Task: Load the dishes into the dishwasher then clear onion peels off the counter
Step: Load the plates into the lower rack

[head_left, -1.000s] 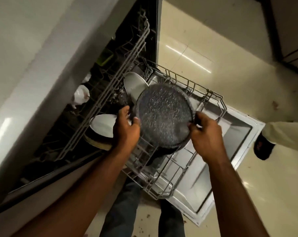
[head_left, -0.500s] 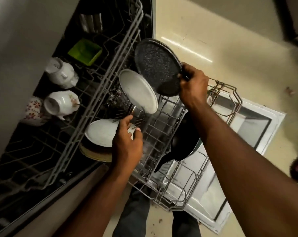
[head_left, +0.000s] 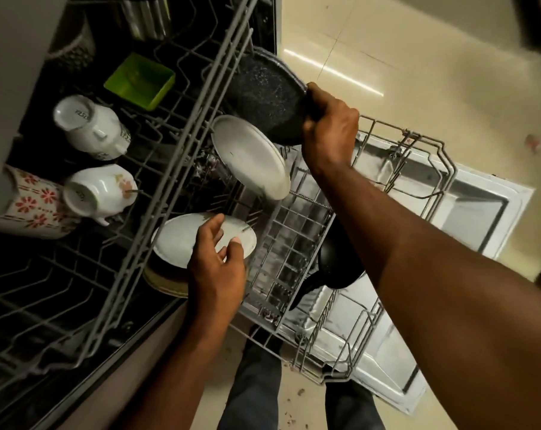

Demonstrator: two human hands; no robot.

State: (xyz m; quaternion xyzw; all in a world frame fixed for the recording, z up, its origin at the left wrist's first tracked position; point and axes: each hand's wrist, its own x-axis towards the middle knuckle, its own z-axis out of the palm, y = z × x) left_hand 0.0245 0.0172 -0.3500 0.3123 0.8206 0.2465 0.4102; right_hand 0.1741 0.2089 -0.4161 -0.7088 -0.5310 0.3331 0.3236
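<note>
Nearest me, at lower centre of the frame, my left hand (head_left: pixel 216 268) hovers with fingers loosely spread over the white plate (head_left: pixel 182 240) lying in the lower rack (head_left: pixel 297 243), much where it was half a second ago; I can't tell if it touches the plate. Right of it, under my forearm, a black pan (head_left: pixel 337 262) sits in the rack. At mid-frame a second white plate (head_left: pixel 250 156) stands tilted in the tines. Beyond, at upper centre, my right hand (head_left: pixel 329 125) grips the rim of the dark speckled plate (head_left: pixel 263 94), which has moved further back toward the upper rack (head_left: pixel 182 150) since the earlier frame. At left, cups (head_left: pixel 92 128) and a green container (head_left: pixel 140 80) sit in that rack.
</note>
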